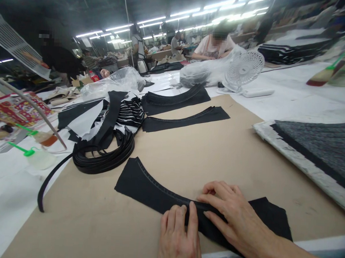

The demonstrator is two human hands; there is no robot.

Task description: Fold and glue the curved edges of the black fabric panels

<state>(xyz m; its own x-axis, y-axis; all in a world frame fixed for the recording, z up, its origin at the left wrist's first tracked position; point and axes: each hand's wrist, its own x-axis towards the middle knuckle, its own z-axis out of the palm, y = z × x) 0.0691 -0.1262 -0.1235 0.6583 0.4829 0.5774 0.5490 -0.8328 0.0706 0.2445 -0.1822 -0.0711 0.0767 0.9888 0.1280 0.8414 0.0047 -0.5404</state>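
Left hand [180,237]: lay with fingers close together, tips down on the curved black piece; its thumb was out of sight, and whether it pinched the fabric could not be told.
Right hand [236,209]: arched loosely over the same piece, thumb parted from the bent fingers, which reached its inner edge.
Curved black piece [154,189]: stretched beneath both hands on brown paper [98,217], small marks lining its curve.
Black coil [104,166]: sat just beyond the piece's left end, one tail trailing loose.
Grey textile [325,141]: rested on a white board [266,134], right of the piece.
Two dark curved strips [187,121]: lay beyond the piece.
White fan [244,68]: stood farther beyond the piece, beside a plastic-wrapped bundle [197,74].
Co-worker [214,46]: bent forward beyond the piece and fan.
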